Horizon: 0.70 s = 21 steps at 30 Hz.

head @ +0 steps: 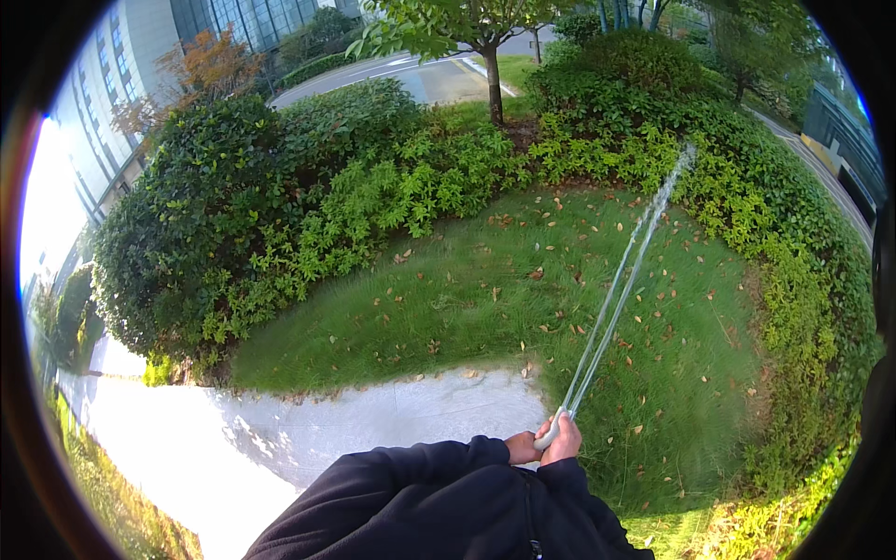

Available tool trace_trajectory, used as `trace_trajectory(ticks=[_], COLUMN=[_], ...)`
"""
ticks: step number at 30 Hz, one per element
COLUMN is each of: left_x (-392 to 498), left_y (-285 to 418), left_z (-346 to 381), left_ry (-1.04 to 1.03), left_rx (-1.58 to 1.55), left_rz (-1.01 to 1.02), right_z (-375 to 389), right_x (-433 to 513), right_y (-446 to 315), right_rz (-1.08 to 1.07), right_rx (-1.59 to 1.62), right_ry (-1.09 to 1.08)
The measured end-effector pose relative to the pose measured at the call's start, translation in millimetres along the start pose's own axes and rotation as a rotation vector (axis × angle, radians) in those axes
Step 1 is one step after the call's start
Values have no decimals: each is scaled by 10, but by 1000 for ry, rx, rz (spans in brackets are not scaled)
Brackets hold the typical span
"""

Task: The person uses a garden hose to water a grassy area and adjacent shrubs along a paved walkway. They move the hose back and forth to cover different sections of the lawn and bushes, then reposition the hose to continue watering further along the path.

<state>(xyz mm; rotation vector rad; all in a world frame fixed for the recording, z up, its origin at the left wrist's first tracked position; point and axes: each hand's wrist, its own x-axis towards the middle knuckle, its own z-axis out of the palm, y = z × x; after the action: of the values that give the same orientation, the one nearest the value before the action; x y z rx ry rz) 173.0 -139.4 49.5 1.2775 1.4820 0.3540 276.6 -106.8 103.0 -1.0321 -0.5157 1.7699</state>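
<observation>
My left hand (521, 446) and my right hand (565, 442) are close together in front of my dark jacket. Both are closed around a pale, light-coloured hose (546, 438). Fingers of the right hand lie at the hose's mouth. From there a water jet (607, 318) leaves in two strands and runs forward and to the right over the lawn (483, 294). The strands come close together near the low yellow-green shrubs (707, 192) at the lawn's far edge. The rest of the hose is hidden by my hands and body.
Sunlit paving (392, 413) lies at front left, bordering the grass. A dense hedge (210, 210) curves round the lawn from the left. A small tree (494, 84) stands behind it, with a road (420, 77) beyond. Dry leaves are scattered on the grass.
</observation>
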Motion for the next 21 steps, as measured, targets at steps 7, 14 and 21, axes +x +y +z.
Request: trace_trajectory(ticks=[7,14,21], left_x=[-343,-633,-1002], left_y=[48,-130,-350], left_z=[-214,-456,-742], left_ry=[-24,5,25], left_rx=[-149,-363,-600], left_rz=[-153,-221,-21], right_z=[105,522,977], right_x=[115,135,132], right_y=[264,488,758], right_rz=[143,266,387], right_rx=[-184,-423,-637], right_ry=[-161,-417,-618])
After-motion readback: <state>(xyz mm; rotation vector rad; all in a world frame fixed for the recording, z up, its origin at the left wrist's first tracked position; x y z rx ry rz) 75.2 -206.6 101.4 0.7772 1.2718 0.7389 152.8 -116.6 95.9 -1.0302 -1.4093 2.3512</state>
